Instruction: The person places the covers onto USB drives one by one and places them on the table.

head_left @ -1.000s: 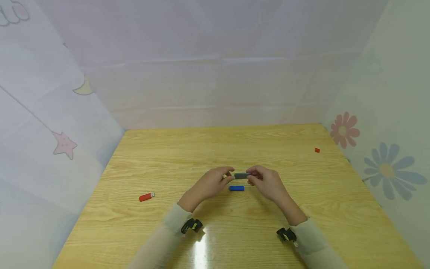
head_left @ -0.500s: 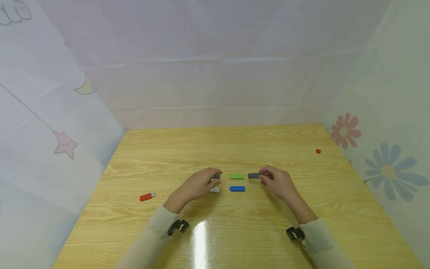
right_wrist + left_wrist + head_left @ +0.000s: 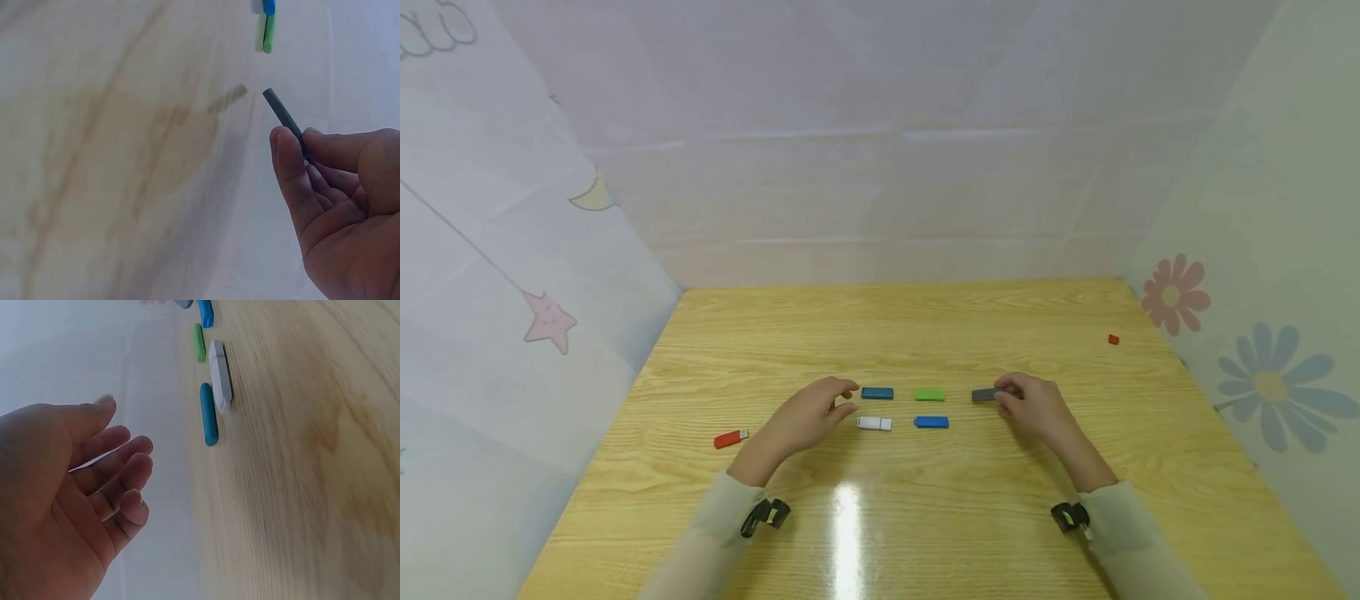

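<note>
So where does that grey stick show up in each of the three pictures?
Head: grey stick right of centre on the table, pinched by the right hand.
Left wrist: only a grey tip at the top edge, likely it.
Right wrist: right of centre, slanting up from the fingers, off the table.
Shared landmark: the green stick.
</note>
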`<state>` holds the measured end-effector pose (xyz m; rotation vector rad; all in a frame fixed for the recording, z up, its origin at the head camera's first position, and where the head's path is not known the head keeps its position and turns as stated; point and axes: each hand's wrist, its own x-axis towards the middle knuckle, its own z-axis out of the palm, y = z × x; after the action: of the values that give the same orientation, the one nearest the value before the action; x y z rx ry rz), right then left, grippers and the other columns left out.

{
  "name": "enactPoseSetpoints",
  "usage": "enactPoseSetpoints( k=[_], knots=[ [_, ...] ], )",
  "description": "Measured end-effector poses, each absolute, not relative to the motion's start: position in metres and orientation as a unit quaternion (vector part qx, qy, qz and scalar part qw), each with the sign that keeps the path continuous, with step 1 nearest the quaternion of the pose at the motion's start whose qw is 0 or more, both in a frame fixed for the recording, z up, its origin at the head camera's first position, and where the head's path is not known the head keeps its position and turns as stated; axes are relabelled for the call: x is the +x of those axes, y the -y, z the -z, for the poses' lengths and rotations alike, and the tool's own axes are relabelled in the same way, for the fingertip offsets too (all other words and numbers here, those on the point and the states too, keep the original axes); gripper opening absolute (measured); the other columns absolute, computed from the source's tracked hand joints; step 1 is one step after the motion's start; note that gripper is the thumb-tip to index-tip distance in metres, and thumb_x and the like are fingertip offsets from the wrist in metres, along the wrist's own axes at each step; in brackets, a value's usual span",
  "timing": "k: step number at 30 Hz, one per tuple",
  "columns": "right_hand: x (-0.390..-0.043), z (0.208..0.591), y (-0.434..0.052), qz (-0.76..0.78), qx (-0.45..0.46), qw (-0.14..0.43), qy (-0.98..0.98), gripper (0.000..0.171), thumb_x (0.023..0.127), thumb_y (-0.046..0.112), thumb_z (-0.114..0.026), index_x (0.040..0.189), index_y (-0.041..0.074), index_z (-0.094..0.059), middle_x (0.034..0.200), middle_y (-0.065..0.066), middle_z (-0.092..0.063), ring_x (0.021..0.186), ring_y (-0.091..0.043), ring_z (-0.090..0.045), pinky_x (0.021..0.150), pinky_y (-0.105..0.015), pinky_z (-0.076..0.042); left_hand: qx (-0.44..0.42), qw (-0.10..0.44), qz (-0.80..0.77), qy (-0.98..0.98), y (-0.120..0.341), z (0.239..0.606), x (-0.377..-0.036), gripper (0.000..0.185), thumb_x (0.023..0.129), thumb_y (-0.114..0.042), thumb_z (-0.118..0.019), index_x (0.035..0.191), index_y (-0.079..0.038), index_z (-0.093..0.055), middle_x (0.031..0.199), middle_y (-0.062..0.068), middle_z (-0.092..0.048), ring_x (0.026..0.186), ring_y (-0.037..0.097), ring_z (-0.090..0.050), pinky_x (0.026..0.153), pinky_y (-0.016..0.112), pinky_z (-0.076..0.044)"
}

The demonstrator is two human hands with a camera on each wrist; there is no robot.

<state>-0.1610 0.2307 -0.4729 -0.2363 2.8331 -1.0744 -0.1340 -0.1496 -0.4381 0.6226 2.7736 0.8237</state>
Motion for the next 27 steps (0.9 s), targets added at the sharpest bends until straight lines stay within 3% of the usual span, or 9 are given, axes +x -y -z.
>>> enactPoseSetpoints(
  k=[8,17,27],
  knots=[
    [-0.164,0.471,-0.232,0.341,-0.085,0.063,-0.934,0.024,0.101,0.011,-0.062,0.119,-0.005,-0.066,0.087,-0.004,-0.072,0.076,-0.015,-0.067,0.068,-0.033,-0.052,0.179,0.071,-0.253,-0.948,0.176,0.436,-0.123,0.038,0.103,-0.024,-0.063,0.137,-0.006,-0.061,0.131,0.009,-0.065,0.094,0.015,-0.062,0.083,0.039,-0.054],
    [-0.171,0.473,-0.239,0.295,-0.096,0.098,-0.945,0.027,0.098,0.013,-0.067,0.121,-0.001,-0.067,0.106,-0.013,-0.069,0.099,-0.031,-0.064,0.085,-0.048,-0.054,0.148,0.063,-0.25,-0.955,0.211,0.435,-0.109,0.04,0.104,-0.026,-0.061,0.138,-0.007,-0.06,0.133,0.01,-0.063,0.111,0.029,-0.062,0.091,0.046,-0.054],
    [-0.173,0.469,-0.242,0.255,-0.117,0.106,-0.954,0.023,0.097,0.01,-0.067,0.118,0.0,-0.066,0.108,-0.019,-0.069,0.102,-0.038,-0.064,0.085,-0.053,-0.053,0.124,0.056,-0.238,-0.962,0.246,0.437,-0.095,0.037,0.103,-0.022,-0.063,0.136,-0.004,-0.061,0.134,0.014,-0.06,0.119,0.035,-0.058,0.095,0.051,-0.053]
  ],
)
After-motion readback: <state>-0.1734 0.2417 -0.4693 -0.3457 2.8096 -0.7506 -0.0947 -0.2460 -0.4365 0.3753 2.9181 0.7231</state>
